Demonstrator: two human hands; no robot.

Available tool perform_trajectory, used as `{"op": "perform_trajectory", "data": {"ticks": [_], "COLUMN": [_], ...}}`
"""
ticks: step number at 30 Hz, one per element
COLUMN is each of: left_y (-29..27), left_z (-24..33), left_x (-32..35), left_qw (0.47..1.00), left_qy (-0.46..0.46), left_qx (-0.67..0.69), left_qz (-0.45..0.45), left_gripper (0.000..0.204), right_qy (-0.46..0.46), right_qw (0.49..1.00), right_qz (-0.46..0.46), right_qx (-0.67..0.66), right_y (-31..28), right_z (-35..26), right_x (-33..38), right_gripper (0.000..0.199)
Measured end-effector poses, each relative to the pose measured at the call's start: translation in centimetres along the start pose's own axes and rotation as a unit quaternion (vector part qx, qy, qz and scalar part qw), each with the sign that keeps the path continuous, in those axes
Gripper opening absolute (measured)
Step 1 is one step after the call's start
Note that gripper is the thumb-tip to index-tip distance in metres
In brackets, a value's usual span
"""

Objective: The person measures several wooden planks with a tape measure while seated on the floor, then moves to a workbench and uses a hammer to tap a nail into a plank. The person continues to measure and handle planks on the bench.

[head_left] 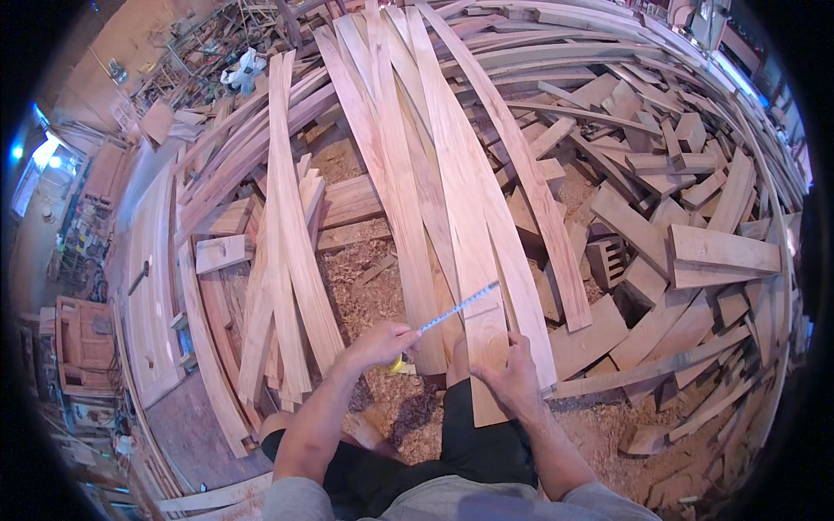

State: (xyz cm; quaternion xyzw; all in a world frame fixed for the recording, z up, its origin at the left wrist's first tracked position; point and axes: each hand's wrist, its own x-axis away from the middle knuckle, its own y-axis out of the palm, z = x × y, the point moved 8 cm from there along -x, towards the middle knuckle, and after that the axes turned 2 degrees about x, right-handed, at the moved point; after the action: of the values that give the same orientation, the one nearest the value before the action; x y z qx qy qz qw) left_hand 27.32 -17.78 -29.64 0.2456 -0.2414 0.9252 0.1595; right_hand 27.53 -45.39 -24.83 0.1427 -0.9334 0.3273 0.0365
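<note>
My left hand (382,343) is closed around a tape measure (398,365), whose yellow body shows just below the fingers. Its pale blue blade (459,306) reaches up to the right and lies slantwise across a long wooden plank (488,406). My right hand (514,375) grips that plank near its close end, thumb on top and fingers at the right edge. The fingertips under the edge are hidden. Other long boards lie beside and beneath this plank, among them a board (400,217) on its left and a curved board (547,226) on its right.
Short offcuts (651,191) are heaped on the right. More long boards (282,243) lean together on the left, near a flat panel with a hammer (139,276) on it. Wood shavings (369,286) cover the ground between boards. A carved wooden piece (82,343) stands far left.
</note>
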Motion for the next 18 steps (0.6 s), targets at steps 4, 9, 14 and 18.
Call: {"op": "perform_trajectory", "data": {"ticks": [4, 9, 14, 18], "left_y": [2.1, 8.4, 11.3, 8.7], "left_z": [-0.7, 1.9, 1.1, -1.5], "left_x": [0.7, 2.9, 6.1, 8.6], "left_qw": [0.983, 0.945, 0.919, 0.965], "left_qy": [-0.046, -0.032, -0.093, -0.135], "left_qx": [0.174, 0.324, 0.383, 0.220], "left_qz": [0.042, 0.032, -0.012, 0.040], "left_gripper": [0.033, 0.029, 0.041, 0.045], "right_qy": [-0.033, -0.006, -0.001, 0.078], "right_qw": [0.999, 0.999, 0.998, 0.942], "right_qz": [0.002, 0.004, -0.066, -0.178], "right_qx": [0.013, -0.034, -0.022, -0.273], "right_y": [-0.2, 0.1, 2.9, 8.2], "right_z": [-0.3, -0.5, -1.9, -2.5], "right_x": [-0.2, -2.2, -3.7, -8.8], "right_gripper": [0.072, 0.053, 0.042, 0.048]}}
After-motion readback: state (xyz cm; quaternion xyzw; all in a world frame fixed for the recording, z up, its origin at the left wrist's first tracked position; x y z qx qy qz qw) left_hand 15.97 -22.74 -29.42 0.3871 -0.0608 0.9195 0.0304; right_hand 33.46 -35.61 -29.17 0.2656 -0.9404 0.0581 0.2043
